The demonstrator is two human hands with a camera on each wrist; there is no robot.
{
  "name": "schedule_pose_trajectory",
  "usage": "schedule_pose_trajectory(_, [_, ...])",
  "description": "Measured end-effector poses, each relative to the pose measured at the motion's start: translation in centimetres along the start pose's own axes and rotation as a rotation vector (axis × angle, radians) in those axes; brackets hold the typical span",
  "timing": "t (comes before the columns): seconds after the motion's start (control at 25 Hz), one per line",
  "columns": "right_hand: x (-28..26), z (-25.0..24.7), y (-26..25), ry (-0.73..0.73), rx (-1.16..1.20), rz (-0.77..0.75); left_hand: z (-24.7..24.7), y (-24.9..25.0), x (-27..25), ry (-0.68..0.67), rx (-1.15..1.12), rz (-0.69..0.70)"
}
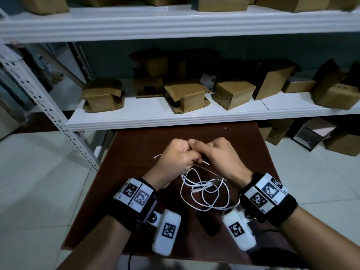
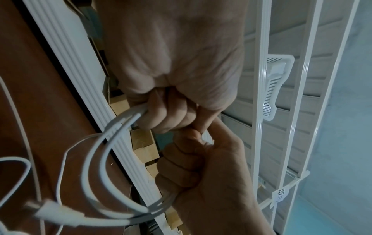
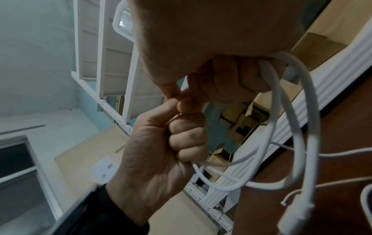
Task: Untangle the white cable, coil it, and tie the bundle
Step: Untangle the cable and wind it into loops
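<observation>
Your left hand [image 1: 176, 155] and right hand [image 1: 216, 155] are both fisted on the thin white cable [image 1: 204, 191], knuckles touching above the dark brown wooden table [image 1: 259, 152]; feed each hanging loop (still crossed) into the fist evenly, without yanking

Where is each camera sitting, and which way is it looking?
Head: worn on the head, looking down at the table, cable, shelves; shows both forearms, left hand, right hand.
Left wrist: on the left wrist, looking along the left hand towards the right hand and shelf.
Right wrist: on the right wrist, looking along the right hand towards the left hand.
Both wrist views share both hands gripping cable loops.
</observation>
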State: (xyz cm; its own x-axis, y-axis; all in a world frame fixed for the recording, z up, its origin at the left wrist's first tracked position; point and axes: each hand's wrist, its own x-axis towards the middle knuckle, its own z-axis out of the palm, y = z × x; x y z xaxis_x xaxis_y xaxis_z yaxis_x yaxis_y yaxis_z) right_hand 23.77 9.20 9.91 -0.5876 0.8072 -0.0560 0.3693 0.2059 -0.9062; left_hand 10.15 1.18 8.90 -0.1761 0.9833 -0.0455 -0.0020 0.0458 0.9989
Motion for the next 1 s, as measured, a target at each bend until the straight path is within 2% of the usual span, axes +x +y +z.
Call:
schedule_pose_trajectory(0.12, [0.1,-0.6,-0.1,-0.036,0.178,0.023,-0.9,0.0,-0.5,-0.115,-0.100,0.039])
schedule_pose_trajectory(0.2, [0.2,-1.3,-0.4,-0.013,0.284,0.015,-1.4,0.0,-0.5,-0.177,-0.202,0.007])
schedule_pose_trajectory(0.36, [0.0,-1.7,-0.4,0.027,0.527,0.038,-1.5,-0.5,-0.3,-0.164,-0.246,-0.041])
schedule_pose_trajectory(0.48, [0.0,-1.8,-0.8,0.088,0.639,0.090,-1.5,-0.9,-0.3,-0.166,-0.218,-0.004])
schedule_pose_trajectory(0.56, [-0.1,-2.1,-1.0,0.079,0.707,0.093,-1.5,-1.0,-0.3,-0.179,-0.256,0.014])
schedule_pose_trajectory(0.8, [0.4,-3.1,-0.8,0.062,0.836,0.071,-0.1,-1.3,-0.4,-0.137,-0.691,-0.052])
schedule_pose_trajectory(1.0, [0.8,-3.1,-0.3,0.147,0.889,0.083,1.5,-1.0,-0.8,-0.121,-0.838,-0.005])
